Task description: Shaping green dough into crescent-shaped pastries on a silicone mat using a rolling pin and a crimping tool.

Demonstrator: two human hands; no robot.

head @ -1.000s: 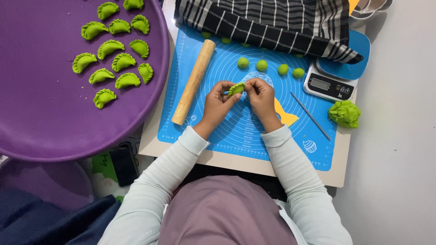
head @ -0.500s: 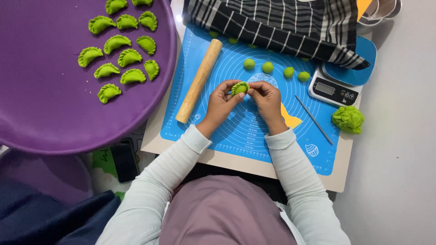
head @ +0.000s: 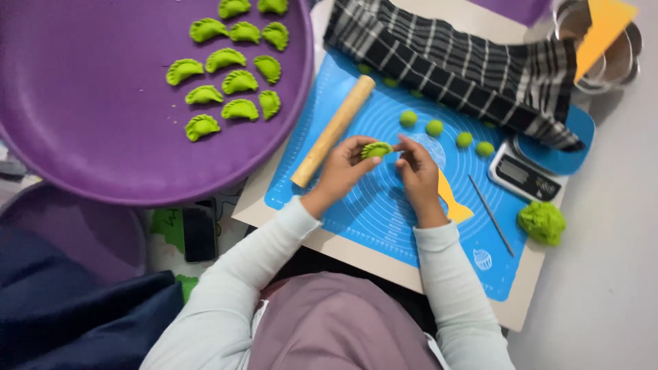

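Head view, looking down on the work surface.

- Left hand (head: pixel 340 166): fingers curled, pinching the left end of a green dumpling (head: pixel 376 149) held above the mat.
- Right hand (head: pixel 417 171): fingertips closed on the right end of the same dumpling; the two hands meet at it.
- Blue silicone mat (head: pixel 384 212): lies under both hands, on a pale board.
- Wooden rolling pin (head: pixel 334 130): just beside the left hand, on its outer side, lying slantwise on the mat.
- Four green dough balls (head: pixel 434 127): in a row beyond the right hand, apart from one another.
- Yellow scraper (head: pixel 451 203): partly hidden under the right wrist.
- Thin metal stick (head: pixel 491 214): right of the right hand, on the mat.
- Small digital scale (head: pixel 524 176): farther right, at the mat's edge.
- Lump of green dough (head: pixel 541 222): well right of the right hand, off the mat.
- Striped black-and-white cloth (head: pixel 466 65): beyond both hands, across the mat's far end.
- Purple tray (head: pixel 89 144): well left of the left hand, bearing eleven finished dumplings (head: pixel 229 82) in loose rows.
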